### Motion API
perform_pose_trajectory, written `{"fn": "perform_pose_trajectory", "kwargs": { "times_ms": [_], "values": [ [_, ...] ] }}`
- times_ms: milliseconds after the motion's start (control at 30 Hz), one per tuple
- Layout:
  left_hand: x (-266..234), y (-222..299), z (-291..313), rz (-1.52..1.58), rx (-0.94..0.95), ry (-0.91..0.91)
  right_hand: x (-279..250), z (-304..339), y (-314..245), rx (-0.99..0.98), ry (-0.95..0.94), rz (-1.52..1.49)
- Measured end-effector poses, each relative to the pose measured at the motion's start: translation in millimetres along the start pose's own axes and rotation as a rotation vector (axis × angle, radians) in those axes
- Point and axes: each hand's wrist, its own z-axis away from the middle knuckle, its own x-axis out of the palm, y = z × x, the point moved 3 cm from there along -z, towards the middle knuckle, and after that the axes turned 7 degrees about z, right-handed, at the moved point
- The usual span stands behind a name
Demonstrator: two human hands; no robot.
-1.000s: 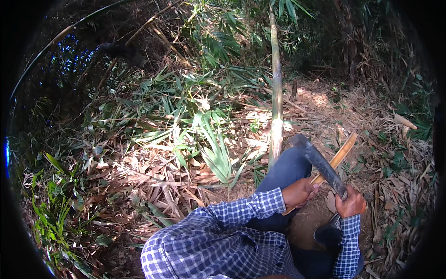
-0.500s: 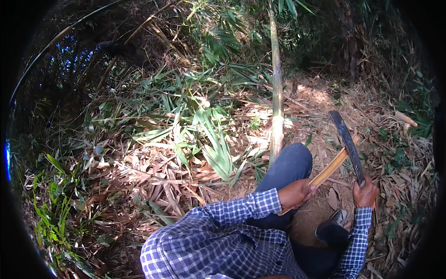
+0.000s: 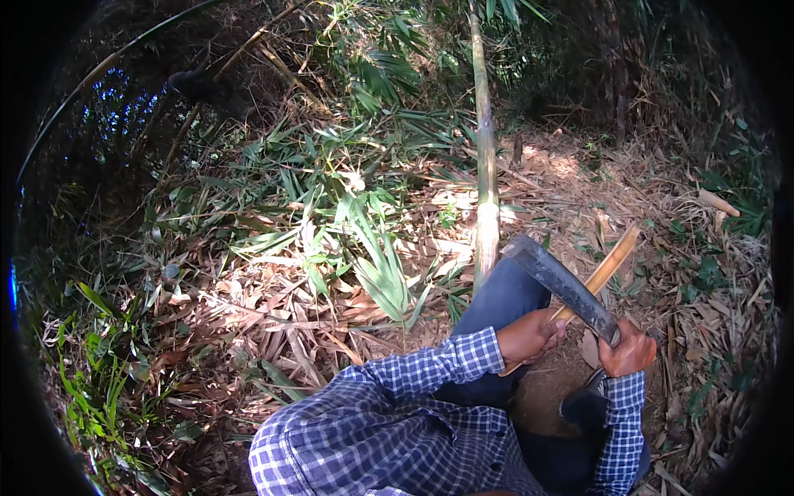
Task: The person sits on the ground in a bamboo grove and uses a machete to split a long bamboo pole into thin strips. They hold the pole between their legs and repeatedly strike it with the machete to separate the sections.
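My left hand (image 3: 531, 335) is closed around the lower part of a yellow-brown bamboo strip (image 3: 619, 255), which slants up and to the right. A short end of it shows below the fist. In my right hand (image 3: 628, 351) is a machete with a broad dark blade (image 3: 556, 279); the fist hides its handle. The blade lies across the strip just above my left hand, passing in front of it. Its squarish tip reaches over my raised knee (image 3: 504, 299). Whether the edge bites into the strip I cannot tell.
A bamboo pole (image 3: 486, 165) stretches from beside my knee toward the thicket. Cut green leaves (image 3: 376, 264) lie left of it on dry leaf litter (image 3: 281, 306). My shoe (image 3: 591, 393) rests on bare soil below my hands. A short cut stick (image 3: 718, 202) lies far right.
The machete has swung down and left, its tip moving from upper right to above my knee. My right hand has shifted left and slightly nearer. The strip is tilted slightly more upright.
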Motion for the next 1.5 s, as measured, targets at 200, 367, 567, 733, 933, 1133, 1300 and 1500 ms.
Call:
{"fn": "perform_pose_trajectory", "kwargs": {
  "times_ms": [200,367,567,733,933,1133,1300,1500],
  "values": [
    [-2,1,-2,0.020,-0.003,0.014,7,-3,18,0.043,0.049,0.034],
    [2,5,2,-0.028,0.020,-0.001,11,-7,40,0.089,0.059,0.056],
    [4,6,3,-0.001,0.004,0.009,-3,0,0,-0.014,0.051,0.048],
    [-1,-3,5,-0.009,-0.002,-0.008,18,-11,57,0.127,0.116,0.057],
    [0,-1,8,0.017,-0.016,0.023,13,-4,22,-0.013,0.006,0.019],
    [-2,-10,7,0.027,-0.062,-0.003,11,-12,50,0.126,0.092,0.089],
    [-2,-5,6,0.034,-0.043,0.004,25,-11,56,0.085,0.087,0.095],
    [-2,-4,9,0.053,-0.049,0.043,7,-2,15,0.050,0.001,0.101]
  ]
}}
